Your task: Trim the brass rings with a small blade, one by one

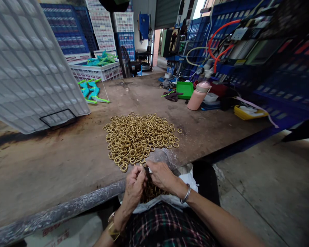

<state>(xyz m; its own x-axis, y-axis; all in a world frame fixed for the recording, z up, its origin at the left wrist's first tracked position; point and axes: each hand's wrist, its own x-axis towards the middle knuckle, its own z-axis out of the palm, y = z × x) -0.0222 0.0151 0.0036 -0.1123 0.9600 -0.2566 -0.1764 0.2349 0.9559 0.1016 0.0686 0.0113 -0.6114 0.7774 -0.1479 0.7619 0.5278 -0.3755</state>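
Observation:
A heap of brass-coloured rings [139, 133] lies on the table in front of me. At its near edge, my left hand [135, 181] is closed, thumb against fingers. My right hand [161, 175] is closed beside it, its fingertips nearly meeting the left ones. Something small and dark, with a bit of white, shows between the hands; I cannot make out what it is. Below them, in my lap, an open white bag [157, 200] holds more rings, which look darker in the shade. The hands partly cover the bag's opening.
A tall white plastic crate [36, 68] stands on the left, near teal and green toy bows [92, 91]. Toward the right are a pink bottle [197, 97], a green tray [184, 90] and a yellow dish [249, 112]. The table's front edge [67, 202] is wrapped in plastic.

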